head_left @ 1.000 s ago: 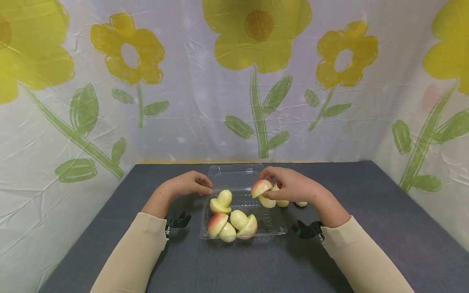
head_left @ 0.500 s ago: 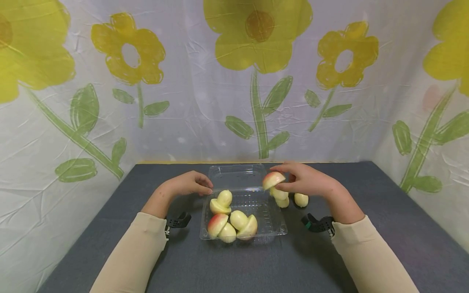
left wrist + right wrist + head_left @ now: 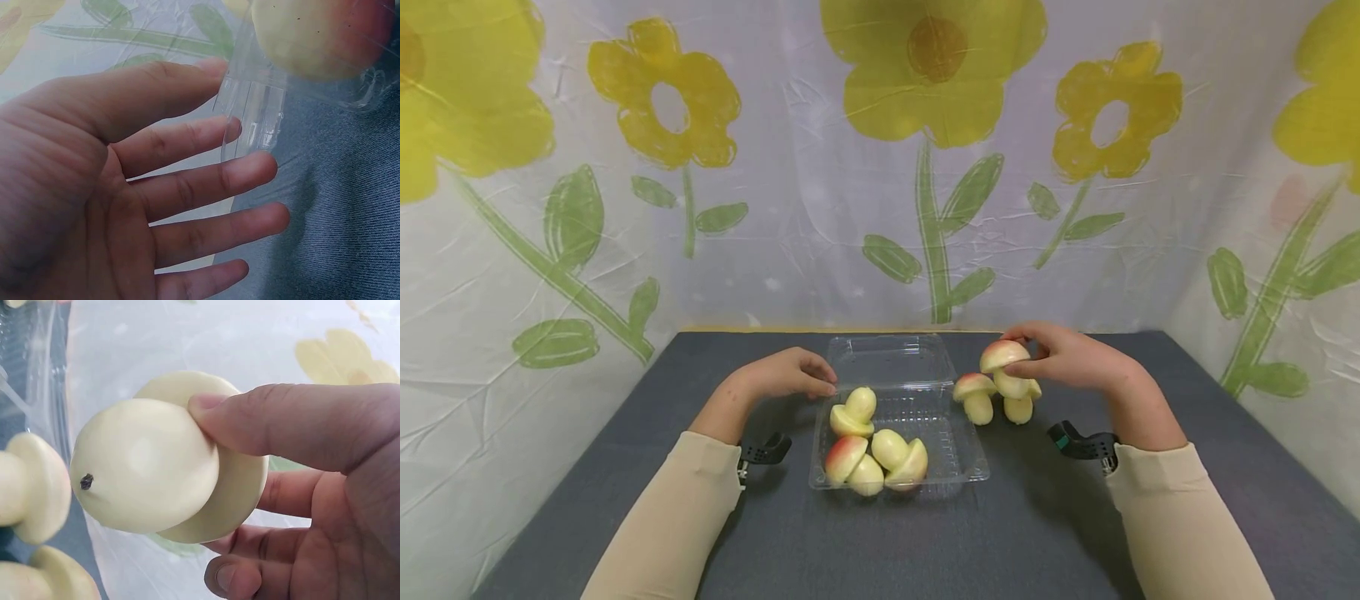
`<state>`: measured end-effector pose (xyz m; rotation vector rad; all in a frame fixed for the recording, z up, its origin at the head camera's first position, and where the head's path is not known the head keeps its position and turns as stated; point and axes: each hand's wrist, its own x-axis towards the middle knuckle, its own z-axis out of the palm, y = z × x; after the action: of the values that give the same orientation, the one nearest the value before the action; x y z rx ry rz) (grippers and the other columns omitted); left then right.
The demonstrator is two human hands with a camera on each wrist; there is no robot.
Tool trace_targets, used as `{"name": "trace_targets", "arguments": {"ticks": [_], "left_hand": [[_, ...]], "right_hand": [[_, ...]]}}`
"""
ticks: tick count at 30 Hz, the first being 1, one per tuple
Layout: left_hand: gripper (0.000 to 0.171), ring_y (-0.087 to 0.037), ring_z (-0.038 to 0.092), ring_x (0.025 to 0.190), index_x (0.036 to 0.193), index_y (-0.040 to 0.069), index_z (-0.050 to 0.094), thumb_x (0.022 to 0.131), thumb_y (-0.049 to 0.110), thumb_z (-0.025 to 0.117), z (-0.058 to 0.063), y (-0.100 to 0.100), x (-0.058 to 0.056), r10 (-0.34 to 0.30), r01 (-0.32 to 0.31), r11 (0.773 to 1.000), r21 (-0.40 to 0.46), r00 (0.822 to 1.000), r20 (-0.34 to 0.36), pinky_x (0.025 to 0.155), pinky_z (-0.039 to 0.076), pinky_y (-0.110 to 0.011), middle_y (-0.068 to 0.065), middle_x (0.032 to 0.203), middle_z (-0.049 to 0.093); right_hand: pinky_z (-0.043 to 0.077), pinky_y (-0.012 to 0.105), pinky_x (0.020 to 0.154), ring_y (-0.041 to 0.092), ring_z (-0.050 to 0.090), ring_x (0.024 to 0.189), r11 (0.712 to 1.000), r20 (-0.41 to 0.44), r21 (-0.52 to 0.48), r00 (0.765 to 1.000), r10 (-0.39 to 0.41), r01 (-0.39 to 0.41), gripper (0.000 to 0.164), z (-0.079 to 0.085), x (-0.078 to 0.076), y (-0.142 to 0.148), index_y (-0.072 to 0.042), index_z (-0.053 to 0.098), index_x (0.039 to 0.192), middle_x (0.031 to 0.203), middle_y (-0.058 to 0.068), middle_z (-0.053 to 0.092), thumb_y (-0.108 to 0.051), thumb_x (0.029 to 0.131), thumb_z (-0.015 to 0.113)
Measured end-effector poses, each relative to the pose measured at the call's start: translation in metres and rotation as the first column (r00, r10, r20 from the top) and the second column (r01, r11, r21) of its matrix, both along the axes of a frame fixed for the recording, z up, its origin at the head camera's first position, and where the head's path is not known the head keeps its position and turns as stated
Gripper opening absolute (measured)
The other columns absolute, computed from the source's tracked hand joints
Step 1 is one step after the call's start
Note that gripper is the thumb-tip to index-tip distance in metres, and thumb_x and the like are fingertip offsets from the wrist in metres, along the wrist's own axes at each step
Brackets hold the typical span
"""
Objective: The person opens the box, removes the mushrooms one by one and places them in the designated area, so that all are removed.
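A toy mushroom (image 3: 1004,357) with a red-and-cream cap is pinched in my right hand (image 3: 1063,357), cap up and stem down. The right wrist view shows the thumb on the cap's underside beside the pale rounded stem (image 3: 140,465), with a dark speck at its end. My left hand (image 3: 786,375) is at the left side of a clear plastic clamshell box (image 3: 940,442). In the left wrist view its fingers (image 3: 206,184) are spread and fairly straight, and the thumb meets the box's edge. Inside the box lie three mushrooms, one of them a red-capped mushroom (image 3: 846,460).
Right of the box a mushroom (image 3: 975,398) stands upright on the dark tabletop (image 3: 880,550). Another mushroom (image 3: 1018,408) stands just below the held one, partly hidden by it. The open lid (image 3: 887,358) lies back behind the box. A flower-printed sheet (image 3: 790,208) hangs behind.
My right hand has carried its mushroom rightward, from over the box's right side to above the mushrooms standing on the table. The left hand has stayed in place.
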<state>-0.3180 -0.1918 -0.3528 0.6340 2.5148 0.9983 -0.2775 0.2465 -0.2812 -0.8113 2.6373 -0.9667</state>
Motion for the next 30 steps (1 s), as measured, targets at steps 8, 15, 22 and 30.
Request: {"name": "trace_targets", "arguments": {"ticks": [8, 15, 22, 30], "left_hand": [[0.041, -0.03, 0.063, 0.095, 0.129, 0.0, 0.067, 0.099, 0.027, 0.07, 0.001, 0.001, -0.002, -0.008, 0.008, 1.0, -0.007, 1.0, -0.01, 0.091, 0.049, -0.052, -0.005, 0.106, 0.069], [0.041, -0.03, 0.063, 0.096, 0.13, 0.001, 0.067, 0.099, 0.028, 0.07, 0.001, 0.001, 0.0, 0.006, -0.006, 1.0, -0.019, 1.0, 0.007, 0.092, 0.048, -0.055, -0.005, 0.106, 0.068], [0.04, -0.031, 0.063, 0.096, 0.129, 0.0, 0.067, 0.099, 0.027, 0.07, -0.001, 0.002, -0.001, 0.006, -0.006, 1.0, -0.008, 1.0, 0.007, 0.093, 0.048, -0.056, -0.005, 0.105, 0.069], [0.04, -0.031, 0.064, 0.097, 0.13, 0.001, 0.067, 0.1, 0.027, 0.069, -0.003, 0.0, -0.001, 0.017, -0.017, 1.0, -0.015, 1.0, 0.002, 0.094, 0.048, -0.054, -0.005, 0.108, 0.069]], "right_hand": [[0.047, 0.047, 0.091, 0.029, 0.057, 0.112, 0.992, 0.0, 0.062, 0.994, -0.107, 0.106, 0.049, 0.002, 0.0, 0.02, -0.006, 0.056, 0.14, 0.134, 0.013, 0.056, -0.035, 0.102, 0.067], [0.047, 0.053, 0.093, 0.036, 0.056, 0.119, 0.976, 0.002, 0.128, 0.984, -0.18, 0.178, 0.057, 0.0, -0.002, 0.036, -0.002, 0.052, 0.142, 0.133, 0.019, 0.056, -0.039, 0.102, 0.066], [0.047, 0.056, 0.091, 0.041, 0.057, 0.115, 0.958, 0.014, 0.171, 0.971, -0.237, 0.231, 0.065, -0.007, -0.008, 0.052, 0.008, 0.046, 0.143, 0.124, 0.023, 0.059, -0.039, 0.101, 0.066], [0.045, 0.062, 0.094, 0.053, 0.048, 0.125, 0.927, 0.065, 0.27, 0.956, -0.287, 0.26, 0.068, -0.022, -0.019, 0.065, 0.013, 0.044, 0.141, 0.14, 0.035, 0.046, -0.039, 0.101, 0.063]]}}
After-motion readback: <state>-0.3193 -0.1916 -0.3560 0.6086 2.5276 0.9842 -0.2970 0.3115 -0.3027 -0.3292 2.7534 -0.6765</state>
